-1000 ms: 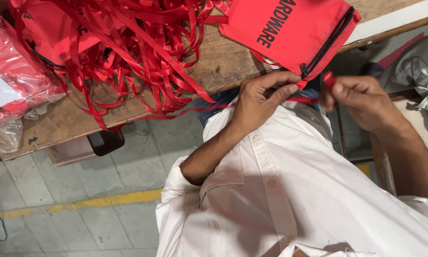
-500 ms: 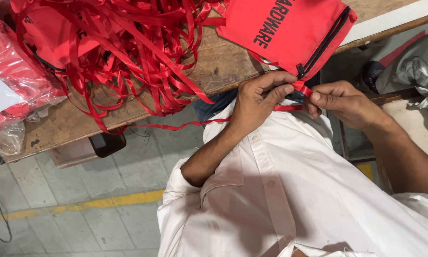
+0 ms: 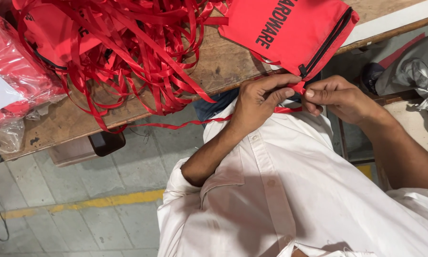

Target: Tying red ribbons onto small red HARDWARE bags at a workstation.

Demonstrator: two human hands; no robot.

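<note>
Both hands meet just past the near edge of the wooden worktop (image 3: 223,62), at the zipper corner of a red fabric pouch (image 3: 295,28) that overhangs that edge. The left hand (image 3: 261,102) is curled, thumb and forefinger pinched on a red ribbon (image 3: 185,124) that trails away under the edge; the right hand (image 3: 340,97) is likewise closed, fingertips pressed on the same ribbon end by the black zipper (image 3: 325,43). The exact join is hidden behind the fingers. A tangled ribbon pile (image 3: 128,47) covers the worktop's far side, cut off at the top.
</note>
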